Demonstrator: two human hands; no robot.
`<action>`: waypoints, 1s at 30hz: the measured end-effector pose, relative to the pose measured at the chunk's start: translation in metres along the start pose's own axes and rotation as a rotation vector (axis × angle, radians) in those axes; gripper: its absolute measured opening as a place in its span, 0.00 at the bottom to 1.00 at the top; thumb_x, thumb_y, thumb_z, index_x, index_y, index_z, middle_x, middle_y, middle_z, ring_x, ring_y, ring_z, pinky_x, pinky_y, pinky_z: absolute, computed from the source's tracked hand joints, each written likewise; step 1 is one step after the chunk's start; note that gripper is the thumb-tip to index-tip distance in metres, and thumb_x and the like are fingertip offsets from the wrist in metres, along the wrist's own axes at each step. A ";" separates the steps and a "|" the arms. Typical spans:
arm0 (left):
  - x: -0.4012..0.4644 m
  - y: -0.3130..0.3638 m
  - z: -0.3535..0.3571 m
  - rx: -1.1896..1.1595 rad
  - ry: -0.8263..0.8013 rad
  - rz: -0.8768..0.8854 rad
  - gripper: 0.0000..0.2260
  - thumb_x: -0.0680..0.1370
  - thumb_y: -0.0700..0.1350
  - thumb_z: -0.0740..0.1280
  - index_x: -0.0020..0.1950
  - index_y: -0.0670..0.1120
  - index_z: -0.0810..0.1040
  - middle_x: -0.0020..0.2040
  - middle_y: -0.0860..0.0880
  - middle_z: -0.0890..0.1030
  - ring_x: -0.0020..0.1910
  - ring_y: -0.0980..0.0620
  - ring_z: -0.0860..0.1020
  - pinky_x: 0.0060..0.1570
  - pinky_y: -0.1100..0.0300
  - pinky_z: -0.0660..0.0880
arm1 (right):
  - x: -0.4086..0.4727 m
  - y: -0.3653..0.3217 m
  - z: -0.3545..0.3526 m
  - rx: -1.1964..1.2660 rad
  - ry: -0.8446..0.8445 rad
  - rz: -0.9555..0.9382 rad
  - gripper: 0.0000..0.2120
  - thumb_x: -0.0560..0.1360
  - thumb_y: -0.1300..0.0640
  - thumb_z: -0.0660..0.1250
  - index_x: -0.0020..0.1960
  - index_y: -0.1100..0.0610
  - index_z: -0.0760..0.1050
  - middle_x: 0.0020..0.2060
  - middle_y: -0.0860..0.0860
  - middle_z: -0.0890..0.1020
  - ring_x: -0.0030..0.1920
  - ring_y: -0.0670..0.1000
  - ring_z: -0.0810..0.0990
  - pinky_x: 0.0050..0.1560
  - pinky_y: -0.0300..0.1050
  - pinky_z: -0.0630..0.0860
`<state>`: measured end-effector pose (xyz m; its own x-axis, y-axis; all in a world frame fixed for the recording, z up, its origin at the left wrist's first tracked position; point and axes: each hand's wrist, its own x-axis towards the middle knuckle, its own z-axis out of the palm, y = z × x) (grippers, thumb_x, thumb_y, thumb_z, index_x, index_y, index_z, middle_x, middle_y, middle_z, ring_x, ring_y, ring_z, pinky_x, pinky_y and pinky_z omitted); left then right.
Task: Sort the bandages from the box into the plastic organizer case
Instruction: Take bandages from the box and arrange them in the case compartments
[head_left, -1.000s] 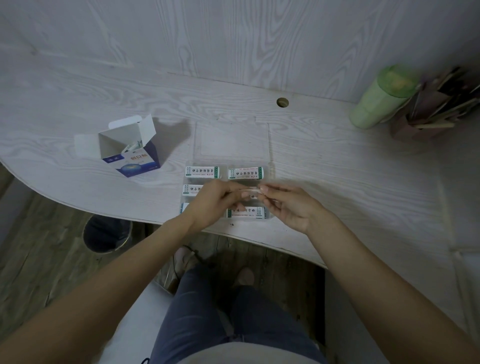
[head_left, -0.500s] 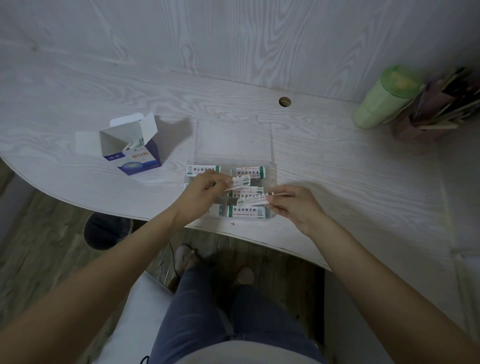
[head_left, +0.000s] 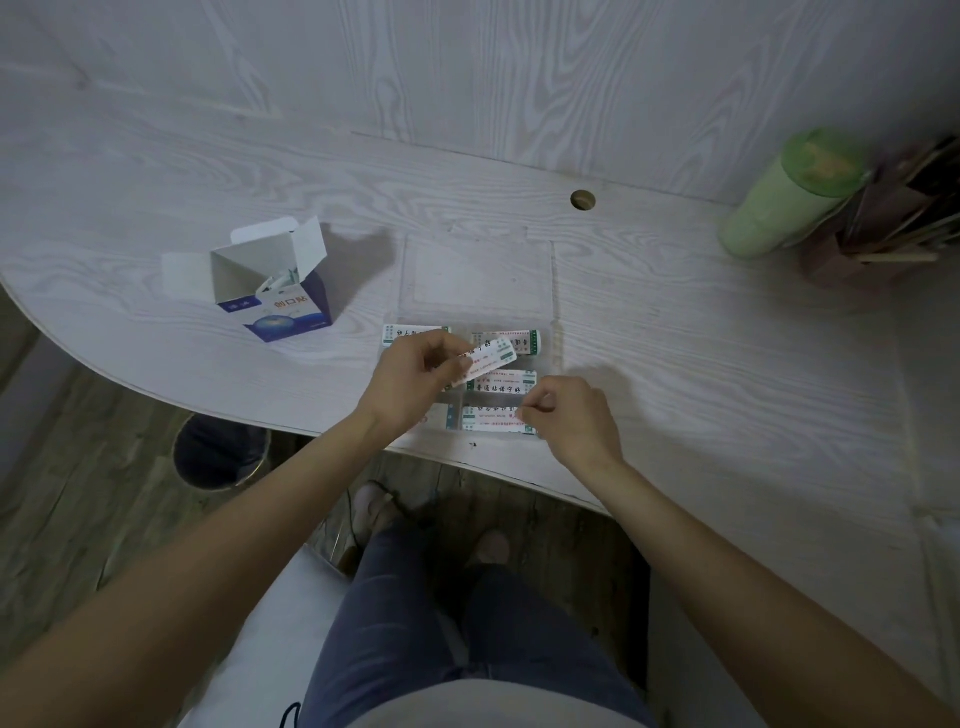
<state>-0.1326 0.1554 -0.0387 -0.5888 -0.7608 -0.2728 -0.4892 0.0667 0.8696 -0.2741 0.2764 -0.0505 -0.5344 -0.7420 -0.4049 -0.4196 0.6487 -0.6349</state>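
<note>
We are pinching a flat paper-wrapped bandage (head_left: 485, 362) in our left hand (head_left: 410, 382) above the clear plastic organizer case (head_left: 555, 343) on the woodgrain desk (head_left: 675, 364); right hand (head_left: 574, 415) is curling over the near-right compartment's strip, grip unclear. Cardboard box (head_left: 275, 296) standing open, left.

I am seeing the blue-and-white cardboard bandage box (head_left: 275, 296) standing open, flaps up, left of the clear plastic organizer case (head_left: 480, 275), whose near compartments are holding white green-ended wrapped bandages (head_left: 501, 383); one more (head_left: 485, 361) is hanging tilted above them.

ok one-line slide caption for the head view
Left hand holds bandages over the clear organizer case; open box beside it.
</note>
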 end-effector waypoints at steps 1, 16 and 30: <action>0.000 0.000 0.000 0.005 -0.003 -0.007 0.04 0.78 0.40 0.67 0.49 0.46 0.82 0.45 0.46 0.84 0.42 0.49 0.80 0.47 0.51 0.77 | -0.001 -0.002 0.001 -0.063 0.002 -0.007 0.03 0.73 0.54 0.72 0.42 0.52 0.80 0.42 0.47 0.81 0.45 0.45 0.78 0.42 0.42 0.74; -0.001 0.005 0.008 -0.022 -0.092 -0.031 0.02 0.74 0.38 0.70 0.43 0.44 0.79 0.40 0.49 0.82 0.39 0.55 0.78 0.41 0.64 0.76 | 0.002 -0.013 -0.034 0.351 -0.233 -0.072 0.19 0.71 0.57 0.73 0.61 0.52 0.76 0.49 0.44 0.79 0.44 0.44 0.78 0.38 0.34 0.69; -0.009 0.002 0.033 0.639 -0.206 0.113 0.10 0.78 0.41 0.66 0.58 0.47 0.81 0.56 0.46 0.81 0.54 0.48 0.78 0.56 0.56 0.74 | -0.002 0.005 -0.007 -0.139 -0.038 -0.082 0.04 0.74 0.53 0.71 0.43 0.52 0.77 0.42 0.48 0.82 0.43 0.48 0.79 0.41 0.42 0.72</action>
<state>-0.1492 0.1836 -0.0476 -0.7384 -0.5925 -0.3220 -0.6639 0.5552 0.5010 -0.2803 0.2821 -0.0477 -0.4671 -0.7974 -0.3821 -0.5592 0.6012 -0.5709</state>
